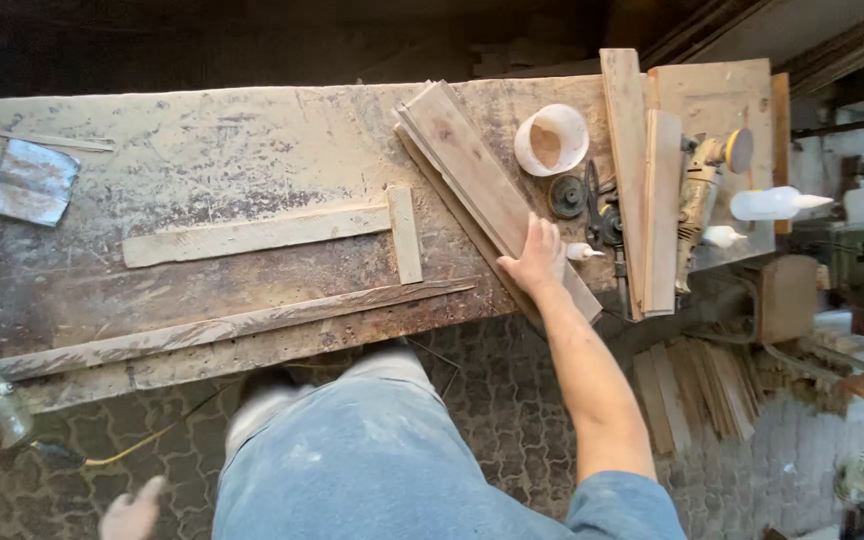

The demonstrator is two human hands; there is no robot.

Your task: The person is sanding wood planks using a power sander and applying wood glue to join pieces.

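Workbench (202, 150), long and dusty, scarred top, seen from above the person standing at its near edge. Right hand (535, 262) is stretched out, palm down, resting on a stack of boards (472, 175) that lies slanted across the right half of the bench; fingers lie flat along the top board and the thumb wraps its near edge, so the hand presses or grips the stack rather than pinching it. Left hand (132, 515) hangs low at the bottom edge of the view, well away from the bench, blurred; it touches nothing, and I cannot tell whether it is spread or closed.

Just right of the stack: a white plastic tub (552, 140), a small black disc (566, 196), then more planks (642, 180) set lengthwise. Beyond them a power sander (702, 190) and a white squeeze bottle (774, 203). Mid-bench: a T-shaped wooden piece (282, 232), and below it a long thin strip (232, 325). Far left: a folded grey rag (32, 180).
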